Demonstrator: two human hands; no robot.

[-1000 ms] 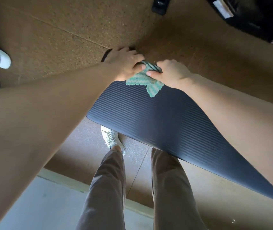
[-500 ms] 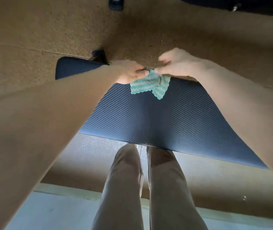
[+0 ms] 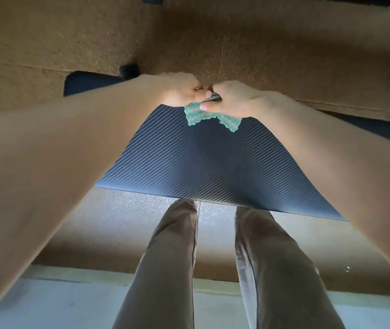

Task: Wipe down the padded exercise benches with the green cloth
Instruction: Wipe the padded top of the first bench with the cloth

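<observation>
Head view, looking steeply down: both arms reach out over a dark, ribbed padded bench (image 3: 201,162), and the two hands meet at its far edge. The left hand (image 3: 177,91) has its fingers curled and its thumb pressed onto the top of the green cloth (image 3: 210,115); the right hand (image 3: 234,100) is curled the same way, pinching the cloth's upper edge just beside the left thumb. So both hands grip the cloth, which is bunched between them, while its loose lower part lies ragged on the far part of the pad. Something small and dark shows between the thumbs (a fold in shadow, perhaps; too small to tell).

The near stretch of the pad shows bare down to its front edge, above the person's brown trouser legs (image 3: 170,257) and a brown speckled floor (image 3: 213,32).

I judge this to be a regrip or gathering of the cloth at the start of a stroke, with wiping of this bench not far along. The next move calls for spreading the cloth flat under a palm and drawing it with steady pressure across the ribs toward the near edge
</observation>
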